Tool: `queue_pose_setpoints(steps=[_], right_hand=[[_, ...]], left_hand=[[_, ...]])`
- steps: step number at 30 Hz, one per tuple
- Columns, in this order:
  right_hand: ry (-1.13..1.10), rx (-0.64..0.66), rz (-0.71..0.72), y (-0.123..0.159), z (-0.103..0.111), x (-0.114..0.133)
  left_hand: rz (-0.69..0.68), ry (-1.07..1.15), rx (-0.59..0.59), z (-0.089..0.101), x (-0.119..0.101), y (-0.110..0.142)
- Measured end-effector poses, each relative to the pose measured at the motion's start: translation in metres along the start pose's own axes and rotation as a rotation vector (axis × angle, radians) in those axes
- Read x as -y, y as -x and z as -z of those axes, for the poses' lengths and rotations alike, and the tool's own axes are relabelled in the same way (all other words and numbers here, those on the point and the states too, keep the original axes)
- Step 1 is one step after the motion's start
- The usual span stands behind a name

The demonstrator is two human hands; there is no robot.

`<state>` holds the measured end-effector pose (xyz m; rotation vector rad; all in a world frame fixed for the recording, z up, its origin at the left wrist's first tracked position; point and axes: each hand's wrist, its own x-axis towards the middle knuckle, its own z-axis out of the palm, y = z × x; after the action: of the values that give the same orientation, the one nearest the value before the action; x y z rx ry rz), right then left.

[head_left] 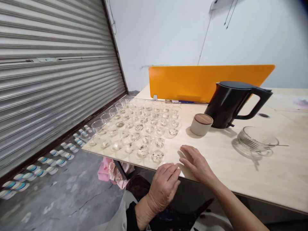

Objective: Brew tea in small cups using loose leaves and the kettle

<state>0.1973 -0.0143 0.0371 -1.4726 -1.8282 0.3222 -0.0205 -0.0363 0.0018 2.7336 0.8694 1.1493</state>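
Note:
My left hand (165,183) is at the table's front edge, its fingers curled together. A small white patch shows by its fingertips, and I cannot make out whether it is something held. My right hand (196,163) rests on the tabletop just to the right, fingers stretched out and apart, with nothing in it. Beyond and left of both hands stand several rows of clear cups (158,156) with dark bits like tea leaves in their bottoms. A pale canister with a wooden lid (201,125) stands beyond my right hand.
A black electric kettle (228,104) stands behind the canister. On the right is a ribbed glass bowl (255,141) with a thin utensil in it. An orange divider (187,81) crosses the table's back. White-and-blue cups (43,160) line the floor beside the roller shutter (57,80).

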Motion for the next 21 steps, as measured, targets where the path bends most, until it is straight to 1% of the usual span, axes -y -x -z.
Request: queue_pose_setpoints(steps=[4,15,19,21], right_hand=[[0.005,-0.005,0.02,0.0022,-0.0014,-0.0043],[0.021,-0.003,0.055,0.0022,-0.003,-0.0087],[0.024,-0.005,0.063,0.0027,-0.0031,-0.0095],[0.026,-0.005,0.068,0.0029,-0.003,-0.0097]], left_hand=[[0.003,0.012,0.012,0.0012,0.0002,-0.0012],[-0.009,0.045,-0.014,0.0002,0.0016,0.0002],[-0.025,0.042,-0.039,0.0032,0.0002,-0.0014],[-0.046,0.047,-0.085,0.0079,-0.0019,-0.0021]])
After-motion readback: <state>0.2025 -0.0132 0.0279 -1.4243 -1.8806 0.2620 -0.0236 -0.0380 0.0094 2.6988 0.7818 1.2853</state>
